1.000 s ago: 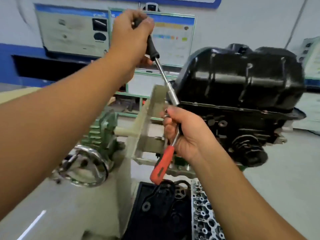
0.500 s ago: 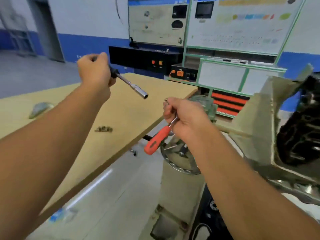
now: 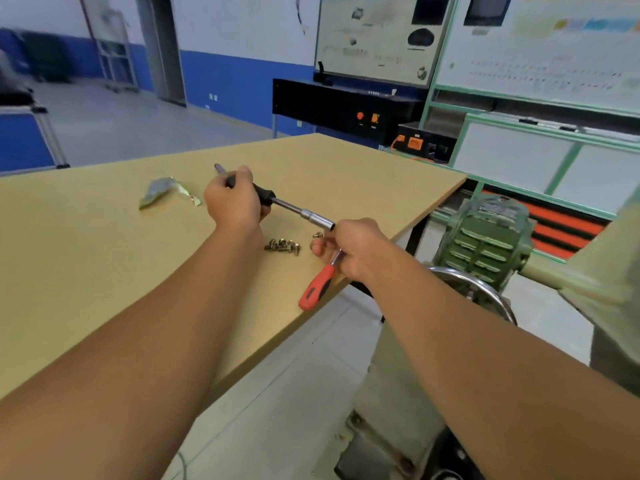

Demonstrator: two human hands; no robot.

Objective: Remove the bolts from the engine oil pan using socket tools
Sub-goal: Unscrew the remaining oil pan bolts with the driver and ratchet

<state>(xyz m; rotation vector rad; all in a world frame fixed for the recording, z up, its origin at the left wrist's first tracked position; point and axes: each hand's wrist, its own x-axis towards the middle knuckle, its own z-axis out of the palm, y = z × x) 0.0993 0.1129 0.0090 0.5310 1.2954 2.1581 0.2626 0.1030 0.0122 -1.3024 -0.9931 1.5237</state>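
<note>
Over the tan tabletop (image 3: pixel 104 271), the left hand (image 3: pixel 235 202) has its fingers curled round the black handle of a socket driver (image 3: pixel 298 211), whose steel shaft slants down to the right so that its socket end sits just beside the right hand (image 3: pixel 353 247). That hand grips the metal shank of a ratchet (image 3: pixel 317 287) with a red handle hanging past the tabletop's near edge, its fingertips close above a single bolt. Between both hands a small pile of removed bolts (image 3: pixel 282 245) lies on the wood, with a crumpled wrapper (image 3: pixel 159 192) farther left.
</note>
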